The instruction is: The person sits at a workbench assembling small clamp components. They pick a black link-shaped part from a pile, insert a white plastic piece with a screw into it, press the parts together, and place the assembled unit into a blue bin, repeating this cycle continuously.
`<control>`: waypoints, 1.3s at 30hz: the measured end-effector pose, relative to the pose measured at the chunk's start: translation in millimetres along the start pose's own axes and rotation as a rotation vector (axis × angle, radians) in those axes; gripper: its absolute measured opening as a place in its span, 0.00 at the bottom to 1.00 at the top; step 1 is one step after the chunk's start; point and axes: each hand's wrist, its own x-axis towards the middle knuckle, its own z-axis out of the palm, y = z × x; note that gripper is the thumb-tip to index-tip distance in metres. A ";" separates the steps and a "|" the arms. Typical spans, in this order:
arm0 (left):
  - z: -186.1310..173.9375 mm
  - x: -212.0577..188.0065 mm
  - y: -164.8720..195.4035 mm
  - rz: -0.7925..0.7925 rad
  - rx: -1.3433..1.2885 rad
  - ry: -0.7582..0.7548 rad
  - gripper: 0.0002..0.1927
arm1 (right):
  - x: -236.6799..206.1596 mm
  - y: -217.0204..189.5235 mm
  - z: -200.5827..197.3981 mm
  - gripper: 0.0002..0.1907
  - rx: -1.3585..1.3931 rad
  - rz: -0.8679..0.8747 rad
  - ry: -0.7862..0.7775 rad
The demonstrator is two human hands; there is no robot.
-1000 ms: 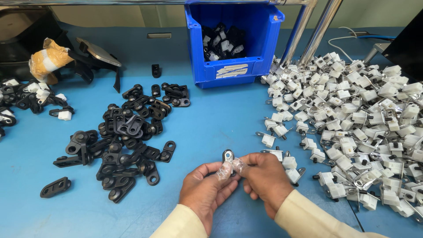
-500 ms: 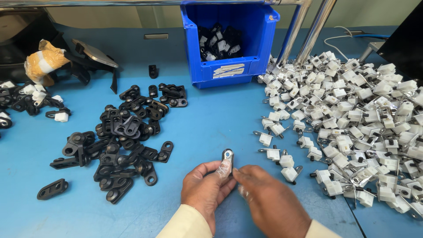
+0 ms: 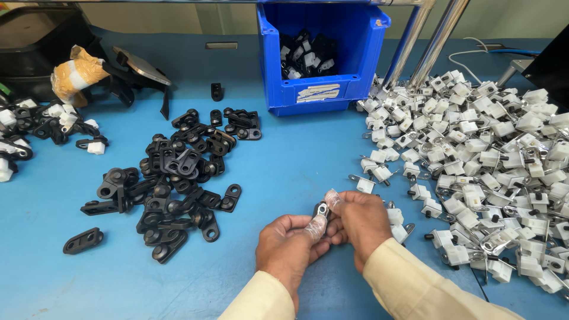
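We are looking down on a blue tabletop [image 3: 308, 160] where both of our hands are meeting low in the middle of the view; our left hand [image 3: 290, 246] and our right hand [image 3: 361, 219] are pinching one small black clip with a metal eyelet [image 3: 322, 210] between them, the fingertips [image 3: 317, 225] wearing thin clear covers and closing narrowly on the part, so neither hand is lying open; the clip is sitting raised just above the table, right between the two thumbs, with its eyelet facing up at us; cream sleeves [image 3: 415, 284] are running off the bottom edge; to the left of our hands a loose heap of black brackets [image 3: 172, 178] is spreading across the table, with one single black bracket [image 3: 83, 240] lying apart from it at the near left; to the right a much larger heap of white clips with metal tabs [image 3: 486, 172] is filling that side, its nearest pieces lying just beside our right hand; behind, a blue plastic bin [image 3: 323, 53] is standing open toward us and holding a few mixed black and white parts; two shiny metal posts [image 3: 427, 41] are leaning up just to the right of the bin; at the far left a wad wrapped in tan tape [image 3: 74, 74] is resting near some dark trays [image 3: 35, 41], and a smaller scatter of black-and-white pieces [image 3: 35, 124] is lying along the left edge.
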 end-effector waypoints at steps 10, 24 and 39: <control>-8.2 1.4 2.3 -0.089 -0.147 -0.067 0.13 | -19.6 -6.2 -11.0 0.17 -0.044 0.106 -0.042; 1.3 -2.2 6.7 -0.054 -0.027 -0.009 0.12 | -19.0 -2.2 -12.0 0.15 0.002 0.087 0.002; -13.6 18.8 -2.9 -0.126 -0.252 -0.078 0.13 | -48.0 38.0 -27.1 0.20 -0.645 -0.735 -0.074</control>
